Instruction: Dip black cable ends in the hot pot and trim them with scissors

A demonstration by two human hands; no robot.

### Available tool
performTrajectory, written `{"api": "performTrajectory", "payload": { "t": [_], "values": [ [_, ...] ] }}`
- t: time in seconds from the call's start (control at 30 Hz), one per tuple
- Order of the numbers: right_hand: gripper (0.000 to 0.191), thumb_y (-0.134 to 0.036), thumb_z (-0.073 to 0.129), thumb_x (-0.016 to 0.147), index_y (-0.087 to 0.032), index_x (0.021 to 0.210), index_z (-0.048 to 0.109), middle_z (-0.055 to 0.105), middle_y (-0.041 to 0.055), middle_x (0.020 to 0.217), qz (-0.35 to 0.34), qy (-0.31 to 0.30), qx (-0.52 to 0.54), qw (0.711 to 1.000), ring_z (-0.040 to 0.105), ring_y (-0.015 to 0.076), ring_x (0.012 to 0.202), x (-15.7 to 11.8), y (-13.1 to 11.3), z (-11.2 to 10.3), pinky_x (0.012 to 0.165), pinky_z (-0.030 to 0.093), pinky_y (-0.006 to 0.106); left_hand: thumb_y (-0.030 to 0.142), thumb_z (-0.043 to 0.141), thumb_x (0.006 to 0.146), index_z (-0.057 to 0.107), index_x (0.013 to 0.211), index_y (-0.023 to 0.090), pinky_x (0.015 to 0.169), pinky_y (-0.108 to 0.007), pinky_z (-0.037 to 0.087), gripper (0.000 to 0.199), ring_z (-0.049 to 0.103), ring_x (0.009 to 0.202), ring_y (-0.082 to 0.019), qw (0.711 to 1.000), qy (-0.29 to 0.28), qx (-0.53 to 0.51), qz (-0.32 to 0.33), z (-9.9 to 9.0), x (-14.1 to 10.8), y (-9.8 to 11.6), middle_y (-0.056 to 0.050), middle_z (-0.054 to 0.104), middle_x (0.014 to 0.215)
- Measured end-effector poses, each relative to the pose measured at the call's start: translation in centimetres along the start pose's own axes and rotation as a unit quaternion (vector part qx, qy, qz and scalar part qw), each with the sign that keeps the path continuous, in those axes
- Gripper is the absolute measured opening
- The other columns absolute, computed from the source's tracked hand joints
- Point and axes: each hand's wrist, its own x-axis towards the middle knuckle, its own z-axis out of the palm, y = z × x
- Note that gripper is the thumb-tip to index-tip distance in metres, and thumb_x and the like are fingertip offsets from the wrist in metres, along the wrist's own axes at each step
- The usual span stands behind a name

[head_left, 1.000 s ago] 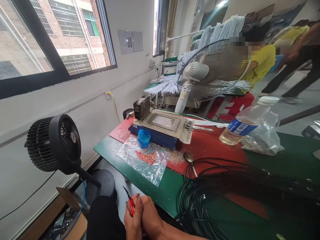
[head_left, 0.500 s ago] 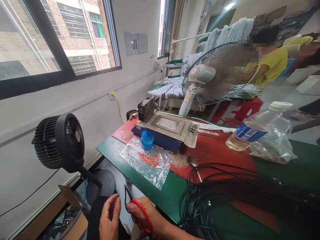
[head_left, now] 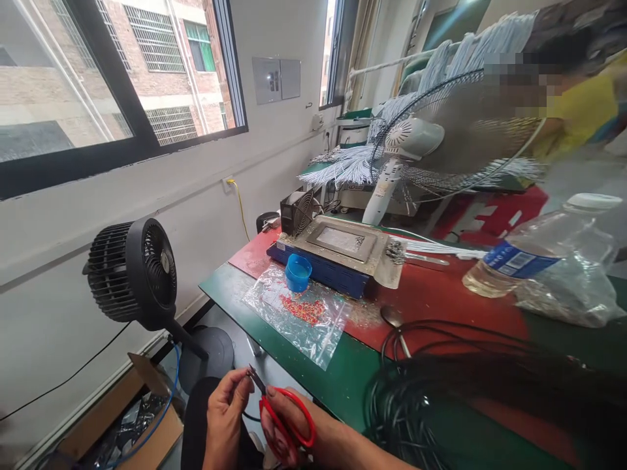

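Observation:
My right hand [head_left: 287, 412] is wrapped round red-handled scissors [head_left: 308, 421], and their dark blades point up and to the left. At the blade tips, my left hand [head_left: 226, 408] is closed with thumb and forefinger pinched together. Something small and dark sits between those fingertips, too small to name. A piece of black cable [head_left: 251, 417] shows between my two hands, and its ends are hidden. Both hands are above my lap, off the near edge of the green table [head_left: 274, 349].
On the table are a blue-sided heating plate [head_left: 318, 269], a blue cup [head_left: 298, 273], a plastic bag [head_left: 318, 346] with red bits, a spoon [head_left: 392, 318], coiled black cables [head_left: 406, 418] and a bottle [head_left: 519, 261]. A black fan [head_left: 142, 274] stands left; a person in yellow is behind.
My left fingers have closed into a pinch and met the scissors' tips. The scissors' handles have turned and spread apart. The whole view has shifted, so the table sits farther right.

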Motion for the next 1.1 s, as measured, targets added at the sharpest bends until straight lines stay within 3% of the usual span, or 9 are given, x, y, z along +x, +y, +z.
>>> {"api": "performTrajectory", "payload": {
  "t": [0.1,0.23,0.47,0.53,0.63,0.7,0.8,0.9,1.1],
  "values": [
    [0.066,-0.075,0.036,0.071,-0.012,0.061,0.053,0.041,-0.0038,0.039,-0.001,0.02,-0.07,0.997,0.038,0.0054,0.031,0.0,0.5,0.0,0.031,0.027,0.016,0.038,0.065,0.064,0.066,0.074,0.021,0.066,-0.02,0.043,0.019,0.055,0.068,-0.012,1.0,0.002,0.008,0.005,0.5,-0.3,-0.2,0.002,0.066,0.069],
    [0.061,-0.072,0.047,0.068,-0.012,0.059,0.052,0.038,-0.0046,0.039,-0.026,0.105,-0.205,0.973,0.036,0.0043,0.033,-0.2,1.0,0.2,0.032,0.022,0.015,0.04,0.065,0.063,0.067,0.072,0.023,0.066,-0.02,0.045,0.019,0.058,0.071,-0.014,0.999,0.02,0.032,0.01,1.1,-0.6,-0.3,0.001,0.07,0.073],
    [0.072,-0.079,0.018,0.072,-0.014,0.057,0.049,0.036,-0.0034,0.04,0.044,0.016,-0.071,0.996,0.039,0.0083,0.033,-0.2,0.2,0.4,0.035,0.028,0.019,0.044,0.061,0.064,0.067,0.071,0.024,0.068,-0.024,0.046,0.022,0.061,0.072,-0.018,0.988,0.065,0.135,0.039,1.3,-1.1,0.5,0.0,0.07,0.072],
    [0.065,-0.076,0.034,0.071,-0.015,0.054,0.047,0.037,-0.0027,0.044,-0.01,0.074,-0.192,0.979,0.037,0.0073,0.04,-0.2,-0.1,0.0,0.04,0.027,0.02,0.043,0.061,0.065,0.067,0.073,0.024,0.07,-0.026,0.046,0.021,0.061,0.074,-0.019,0.982,0.068,0.163,0.067,1.2,-1.2,0.5,-0.001,0.071,0.075],
    [0.058,-0.069,0.053,0.066,-0.014,0.049,0.043,0.037,-0.0025,0.05,-0.11,0.178,-0.354,0.912,0.033,0.0064,0.049,-0.2,-0.1,-0.4,0.046,0.025,0.02,0.04,0.059,0.067,0.068,0.075,0.025,0.072,-0.028,0.046,0.019,0.063,0.078,-0.021,0.974,0.057,0.191,0.108,1.1,-1.4,0.6,-0.003,0.072,0.08],
    [0.059,-0.07,0.046,0.07,-0.014,0.053,0.047,0.038,-0.0026,0.048,-0.082,0.14,-0.308,0.937,0.035,0.0064,0.045,-0.2,0.1,-0.5,0.044,0.026,0.02,0.039,0.06,0.067,0.068,0.075,0.026,0.07,-0.028,0.047,0.018,0.063,0.075,-0.021,0.971,0.058,0.199,0.123,1.3,-1.5,0.8,-0.003,0.072,0.078],
    [0.065,-0.073,0.033,0.074,-0.013,0.062,0.054,0.041,-0.0031,0.042,-0.001,0.05,-0.124,0.991,0.039,0.0069,0.036,0.0,0.6,-0.1,0.038,0.029,0.019,0.036,0.062,0.066,0.068,0.073,0.027,0.068,-0.026,0.046,0.012,0.062,0.071,-0.019,0.968,0.081,0.186,0.145,1.8,-1.8,1.1,-0.001,0.071,0.073],
    [0.067,-0.074,0.035,0.073,-0.012,0.056,0.052,0.039,-0.0035,0.037,-0.005,0.05,-0.031,0.998,0.04,0.0066,0.033,0.1,0.6,0.5,0.036,0.031,0.018,0.032,0.063,0.066,0.068,0.071,0.029,0.068,-0.025,0.044,0.008,0.061,0.069,-0.017,0.968,0.101,0.163,0.16,2.2,-2.1,1.3,0.001,0.07,0.071],
    [0.062,-0.068,0.041,0.075,-0.015,0.044,0.044,0.034,-0.0046,0.028,-0.043,0.059,-0.03,0.997,0.034,0.0053,0.026,-0.2,0.3,0.7,0.031,0.027,0.018,0.035,0.063,0.065,0.068,0.073,0.027,0.07,-0.025,0.045,0.012,0.063,0.071,-0.017,0.969,0.108,0.16,0.155,2.0,-1.7,0.5,0.0,0.071,0.074]
  ]
}}
